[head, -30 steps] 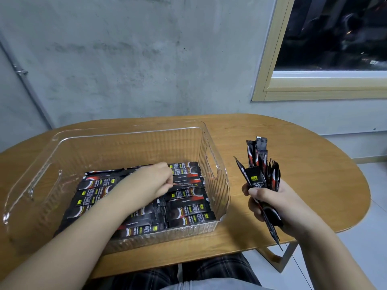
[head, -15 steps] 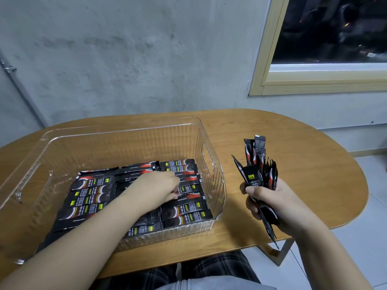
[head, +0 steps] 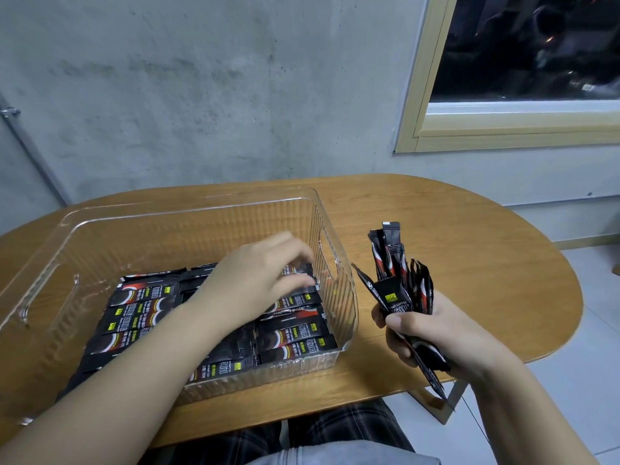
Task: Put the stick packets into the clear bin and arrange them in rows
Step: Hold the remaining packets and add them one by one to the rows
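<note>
The wooden bench is taken up on its left half by the clear bin, which is set near the front edge. The bin's floor is covered toward the front and right by stick packets laid flat in rows, while the strip of floor along the far wall is left bare. By this showing, the task is judged well advanced but unfinished. The left hand is reached into the bin toward its right wall, fingers bent down onto the farthest row; whether a packet is pinched there cannot be told. A fanned bundle of packets is grasped upright by the right hand, held above the bench's front edge just right of the bin. These remain to be placed and aligned.
</note>
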